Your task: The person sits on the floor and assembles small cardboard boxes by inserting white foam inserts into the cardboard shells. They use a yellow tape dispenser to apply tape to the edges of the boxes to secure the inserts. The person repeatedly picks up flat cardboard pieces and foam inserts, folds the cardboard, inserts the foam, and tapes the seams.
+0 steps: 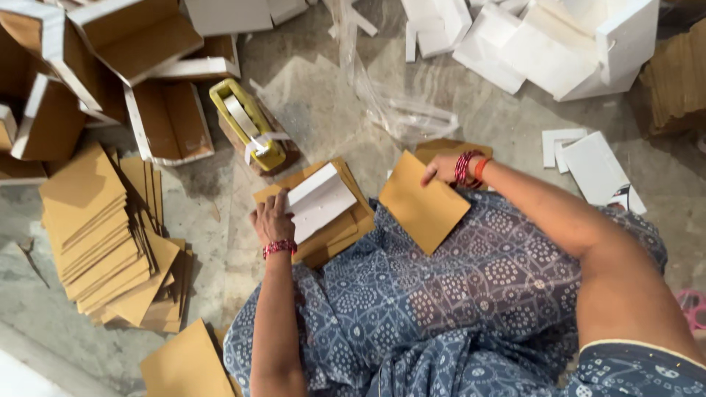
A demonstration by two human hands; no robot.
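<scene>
My left hand (273, 218) rests on a folded white card piece (321, 201) that lies on a small pile of brown cardboard sheets (346, 229) in front of my lap. With my right hand (443, 168) I pinch the top edge of a single brown cardboard sheet (423, 201) tilted over my patterned blue dress. A yellow tape dispenser (246, 121) with white tape stands on the floor just beyond the pile, between both hands.
A tall stack of brown sheets (107, 235) lies at the left. Open brown-and-white boxes (140, 37) crowd the upper left, white boxes and pieces (559, 44) the upper right. Clear plastic wrap (397, 110) lies on the concrete floor.
</scene>
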